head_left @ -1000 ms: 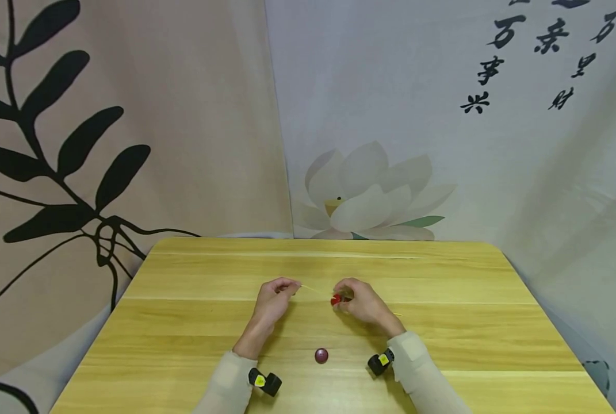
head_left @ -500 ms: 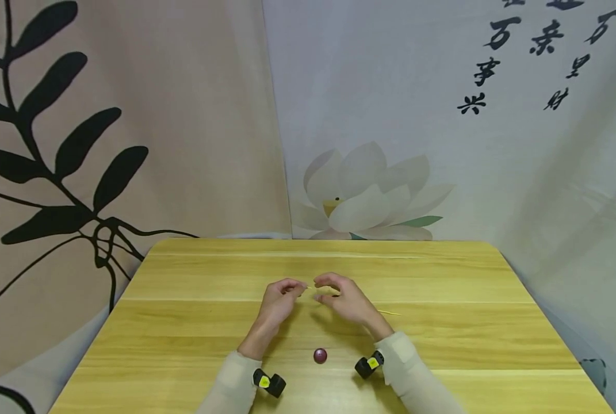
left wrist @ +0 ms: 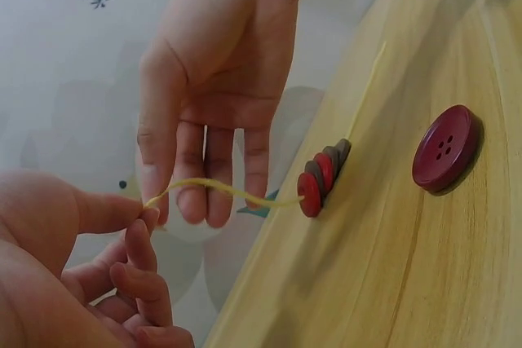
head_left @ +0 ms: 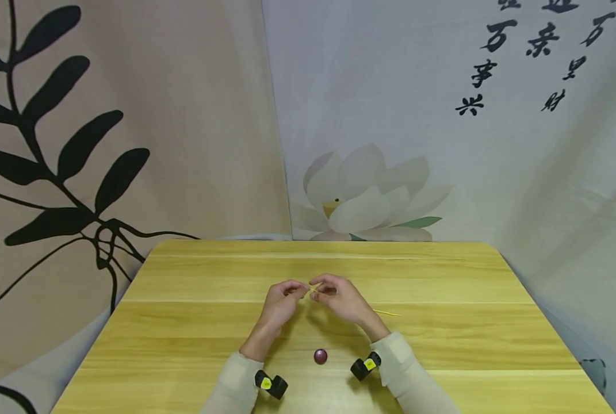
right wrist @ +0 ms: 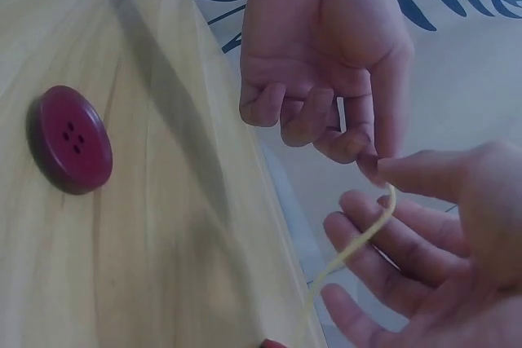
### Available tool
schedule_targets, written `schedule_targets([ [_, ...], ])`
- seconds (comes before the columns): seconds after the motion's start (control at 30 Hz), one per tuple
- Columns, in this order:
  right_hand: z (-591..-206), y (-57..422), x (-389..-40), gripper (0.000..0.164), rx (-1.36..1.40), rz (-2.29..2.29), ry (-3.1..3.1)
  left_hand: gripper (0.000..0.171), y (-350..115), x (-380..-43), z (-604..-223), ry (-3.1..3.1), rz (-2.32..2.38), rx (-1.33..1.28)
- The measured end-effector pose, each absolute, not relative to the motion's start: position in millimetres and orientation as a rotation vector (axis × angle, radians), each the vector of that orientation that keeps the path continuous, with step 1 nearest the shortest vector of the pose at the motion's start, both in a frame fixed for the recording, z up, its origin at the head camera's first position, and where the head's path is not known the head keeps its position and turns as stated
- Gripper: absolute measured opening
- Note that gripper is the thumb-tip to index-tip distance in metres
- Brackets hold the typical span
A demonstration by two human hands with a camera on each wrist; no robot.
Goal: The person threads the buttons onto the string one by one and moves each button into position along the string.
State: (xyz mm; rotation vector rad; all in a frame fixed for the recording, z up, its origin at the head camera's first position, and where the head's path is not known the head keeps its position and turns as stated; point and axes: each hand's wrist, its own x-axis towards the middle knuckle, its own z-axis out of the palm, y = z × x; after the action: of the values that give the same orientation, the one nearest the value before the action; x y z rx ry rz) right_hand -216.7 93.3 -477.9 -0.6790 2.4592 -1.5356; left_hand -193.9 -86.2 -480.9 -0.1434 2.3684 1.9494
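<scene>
My left hand (head_left: pixel 279 303) pinches the end of a yellow string (left wrist: pixel 212 187) between thumb and fingertip. From there the string droops to a row of red and grey-brown buttons (left wrist: pixel 323 170) threaded on it. In the head view that row is hidden behind my right hand (head_left: pixel 341 298). My right hand's thumb and index finger stand apart around the string beside the left fingertips, and its other fingers are loosely extended. The string's tail lies past the right wrist on the table. A larger dark red button (left wrist: pixel 447 149) with several holes lies apart, nearer the person.
The wooden table (head_left: pixel 194 345) ends at a back edge below a printed curtain (head_left: pixel 209 115). Black wrist cameras, a left one (head_left: pixel 271 384) and a right one (head_left: pixel 366 366), sit on the cuffs above the table.
My right hand has moved left to the left hand, and its fingers have left the red button seen in them earlier. The left hand still pinches the string; the large button stays put.
</scene>
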Motion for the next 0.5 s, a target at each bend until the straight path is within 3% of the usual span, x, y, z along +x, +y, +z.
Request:
schedule_targets([
  [0.23,-477.9,93.9,-216.5,0.01,-0.635,-1.524,2.533,0.019,-84.3,-191.8,-481.5,2.367,1.92,-0.119],
  [0.5,-473.9,95.5,-214.7,0.012,-0.548,-1.543,2.53,0.021,-84.0,-191.1,-482.7,2.352,1.924,-0.114],
])
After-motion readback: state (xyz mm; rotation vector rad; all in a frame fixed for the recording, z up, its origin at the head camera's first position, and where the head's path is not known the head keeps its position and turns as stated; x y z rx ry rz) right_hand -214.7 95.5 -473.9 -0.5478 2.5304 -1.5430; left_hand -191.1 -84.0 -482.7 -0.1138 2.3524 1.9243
